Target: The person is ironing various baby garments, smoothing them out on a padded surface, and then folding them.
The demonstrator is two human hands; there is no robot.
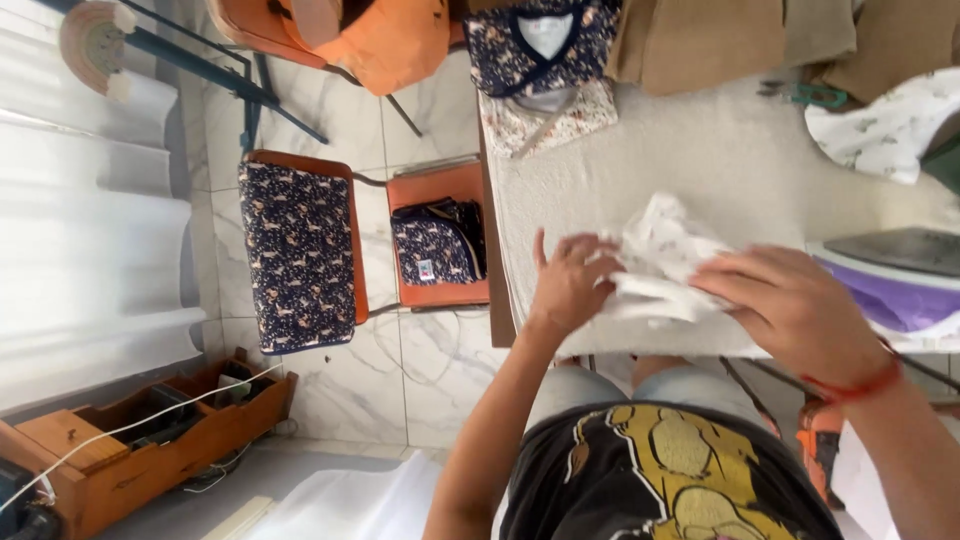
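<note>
My left hand [570,282] and my right hand [795,305] both grip a small white garment with a faint print [660,258]. It lies crumpled on the beige padded table [740,165] near the front edge. My left hand pinches its left side with fingers curled. From the right, my other hand covers the garment's edge. A red cord circles my right wrist.
An iron with a purple body [890,275] rests at the table's right edge. Folded navy printed clothes [545,45] and tan fabric [700,35] sit at the back. Scissors [815,95] lie near a white printed cloth [885,130]. An orange chair [440,240] holds navy garments; a wooden crate [150,440] is on the floor.
</note>
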